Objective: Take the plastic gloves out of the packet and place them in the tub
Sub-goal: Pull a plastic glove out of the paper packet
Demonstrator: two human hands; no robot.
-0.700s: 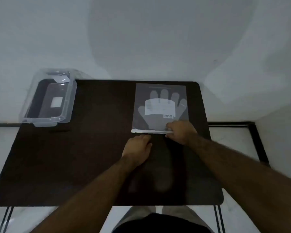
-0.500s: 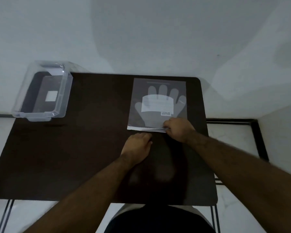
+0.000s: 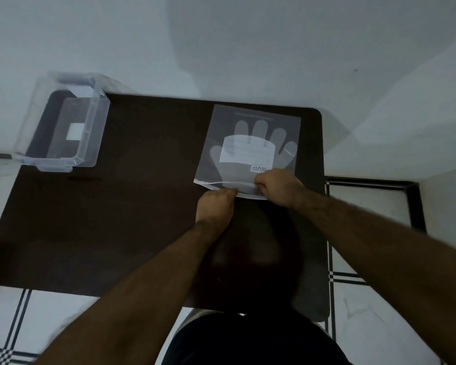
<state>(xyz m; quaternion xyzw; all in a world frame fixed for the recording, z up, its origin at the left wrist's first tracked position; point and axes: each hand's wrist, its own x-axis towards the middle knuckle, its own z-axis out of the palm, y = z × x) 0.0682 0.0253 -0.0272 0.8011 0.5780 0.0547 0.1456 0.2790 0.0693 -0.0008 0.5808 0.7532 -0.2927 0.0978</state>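
Observation:
A clear packet [image 3: 250, 143] lies flat on the dark table [image 3: 142, 206] at the back right, with a pale glove shape and a white label showing through it. Its near edge gapes slightly. My left hand [image 3: 216, 206] pinches the lower flap of that edge, and my right hand [image 3: 279, 187] pinches the upper flap just beside it. The gloves stay inside the packet. A clear plastic tub [image 3: 61, 125] stands at the table's back left corner, holding only a white label on its floor.
A white wall rises directly behind the table. White floor tiles with dark lines show on both sides, and a black metal frame [image 3: 413, 204] stands to the right. My dark-clothed body is at the table's near edge.
My left hand has moved up to the packet's near edge and taken hold of it. The packet's mouth has parted slightly between both hands. The camera view has shifted a little.

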